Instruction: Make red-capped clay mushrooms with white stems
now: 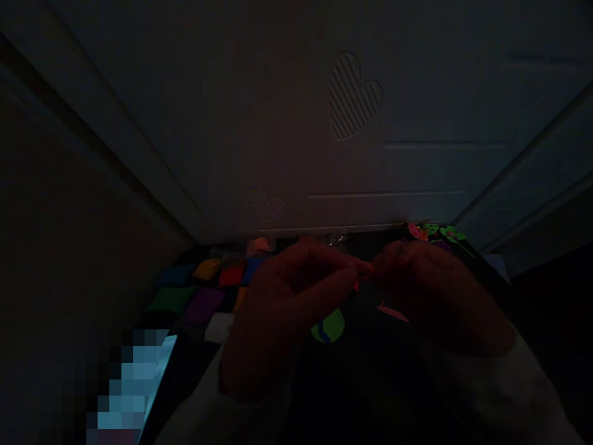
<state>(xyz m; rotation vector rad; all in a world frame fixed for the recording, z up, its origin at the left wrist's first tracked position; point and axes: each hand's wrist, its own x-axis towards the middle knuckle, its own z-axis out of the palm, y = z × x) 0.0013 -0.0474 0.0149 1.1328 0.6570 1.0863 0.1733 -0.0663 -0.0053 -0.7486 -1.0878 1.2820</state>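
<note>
Lighting is super dim, but the left hand [282,309] has its thumb and fingertips pressed together, seemingly pinching a small orange-red bit [365,267] that sits between the two hands. Right hand's [440,290] fingers are bunched and curled toward that bit; too dark to tell if they're pinching it too. All this is above a dark surface [365,340], with a green disc [334,324] with a blue band near the left hand and a pink sliver [393,313] just left of the right hand. Colored packets [204,304] cover the left side, bright flower shapes [451,233] sit far right, and striped hearts [354,96] decorate the far panel [278,123].
</note>
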